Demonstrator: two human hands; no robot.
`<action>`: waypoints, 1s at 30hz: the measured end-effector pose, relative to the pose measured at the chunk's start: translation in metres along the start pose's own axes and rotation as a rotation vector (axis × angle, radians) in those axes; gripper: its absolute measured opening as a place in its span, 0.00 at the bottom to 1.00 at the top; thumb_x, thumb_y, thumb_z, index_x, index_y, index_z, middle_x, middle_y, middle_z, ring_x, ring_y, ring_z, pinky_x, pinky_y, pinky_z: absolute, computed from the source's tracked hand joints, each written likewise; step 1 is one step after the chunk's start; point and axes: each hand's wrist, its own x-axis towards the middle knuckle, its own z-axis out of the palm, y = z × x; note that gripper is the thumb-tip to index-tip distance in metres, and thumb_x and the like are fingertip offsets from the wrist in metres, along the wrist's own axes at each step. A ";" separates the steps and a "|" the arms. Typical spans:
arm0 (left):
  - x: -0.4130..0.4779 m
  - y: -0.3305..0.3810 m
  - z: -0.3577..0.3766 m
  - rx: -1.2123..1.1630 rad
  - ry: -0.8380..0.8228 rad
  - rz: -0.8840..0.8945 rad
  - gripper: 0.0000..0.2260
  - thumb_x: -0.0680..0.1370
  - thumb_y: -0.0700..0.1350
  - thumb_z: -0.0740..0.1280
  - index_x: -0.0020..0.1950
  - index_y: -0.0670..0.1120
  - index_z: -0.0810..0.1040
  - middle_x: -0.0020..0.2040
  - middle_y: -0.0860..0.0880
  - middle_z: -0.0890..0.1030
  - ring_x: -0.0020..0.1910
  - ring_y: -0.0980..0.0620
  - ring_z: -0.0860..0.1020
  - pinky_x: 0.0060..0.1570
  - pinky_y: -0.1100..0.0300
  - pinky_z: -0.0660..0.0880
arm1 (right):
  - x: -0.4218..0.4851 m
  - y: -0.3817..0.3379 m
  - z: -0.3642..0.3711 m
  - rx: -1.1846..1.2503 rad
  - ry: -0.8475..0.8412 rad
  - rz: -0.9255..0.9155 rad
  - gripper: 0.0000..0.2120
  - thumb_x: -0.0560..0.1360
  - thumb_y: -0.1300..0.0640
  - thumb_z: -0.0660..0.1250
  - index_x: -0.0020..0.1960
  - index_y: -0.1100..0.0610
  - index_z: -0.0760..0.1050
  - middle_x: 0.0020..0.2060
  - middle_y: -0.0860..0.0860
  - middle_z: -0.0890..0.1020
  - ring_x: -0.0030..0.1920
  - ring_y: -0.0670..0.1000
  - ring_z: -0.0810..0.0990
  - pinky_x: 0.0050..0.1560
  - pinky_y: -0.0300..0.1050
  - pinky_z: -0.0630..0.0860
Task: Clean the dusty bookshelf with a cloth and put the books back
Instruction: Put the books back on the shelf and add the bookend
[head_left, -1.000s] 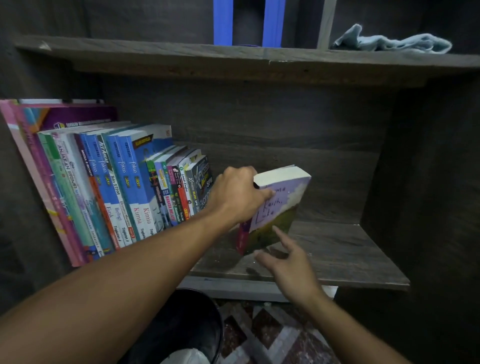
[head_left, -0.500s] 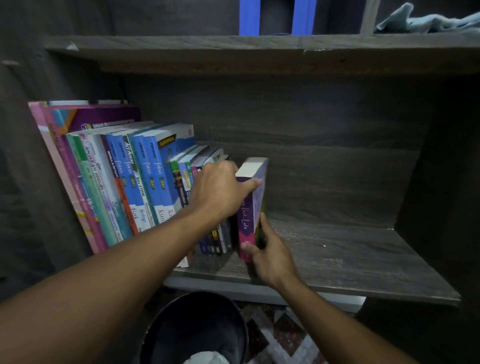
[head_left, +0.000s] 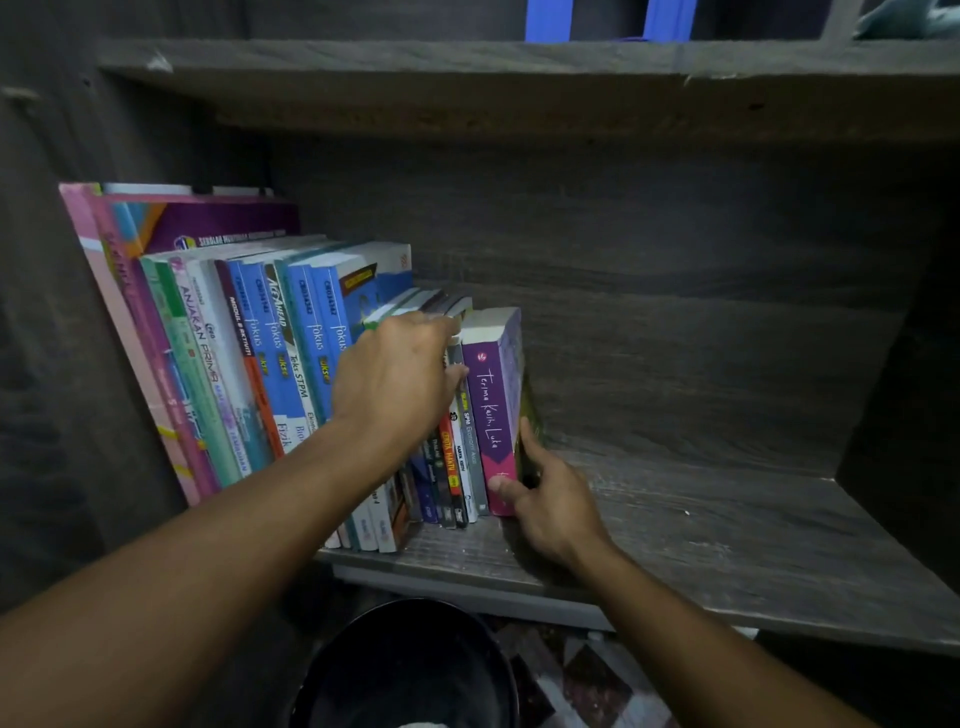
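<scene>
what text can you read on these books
"Terima Kasih, Luka": purple book spine
"fokus": blue spines
"Teks STPM": white spine
"ANAKAN": pale spine
"SPM": grey spine
Other print is too small or blurred to read.

Both arms out front, left hand (head_left: 397, 374) higher, fingers hooked over the books (head_left: 270, 358), right hand (head_left: 550, 499) lower, pinching the purple book (head_left: 491, 405).

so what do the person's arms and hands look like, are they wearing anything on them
The left hand and right hand are bare: no gloves, watch or bands, and no rings that show. Both forearms are bare too, with no sleeve in the frame. The light is dim, so something thin could be missed.
</scene>
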 end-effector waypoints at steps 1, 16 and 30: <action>0.000 0.001 0.000 0.005 0.001 -0.003 0.16 0.75 0.54 0.71 0.60 0.48 0.79 0.53 0.48 0.82 0.49 0.46 0.80 0.41 0.53 0.77 | 0.000 0.000 -0.001 -0.002 -0.005 -0.004 0.36 0.79 0.56 0.68 0.78 0.42 0.52 0.65 0.47 0.78 0.55 0.43 0.75 0.57 0.37 0.71; -0.005 0.001 0.001 0.062 -0.037 0.029 0.15 0.77 0.54 0.68 0.57 0.46 0.75 0.52 0.45 0.78 0.47 0.42 0.80 0.41 0.47 0.80 | -0.003 0.012 0.012 -0.208 -0.012 0.033 0.36 0.73 0.58 0.75 0.75 0.49 0.60 0.57 0.51 0.82 0.47 0.48 0.80 0.52 0.44 0.79; -0.035 0.000 0.008 -0.141 -0.066 0.048 0.25 0.77 0.40 0.69 0.72 0.45 0.65 0.60 0.43 0.70 0.48 0.44 0.78 0.42 0.50 0.79 | -0.002 -0.007 -0.002 -0.207 0.013 0.036 0.23 0.76 0.57 0.71 0.70 0.51 0.72 0.58 0.50 0.83 0.54 0.49 0.81 0.58 0.43 0.77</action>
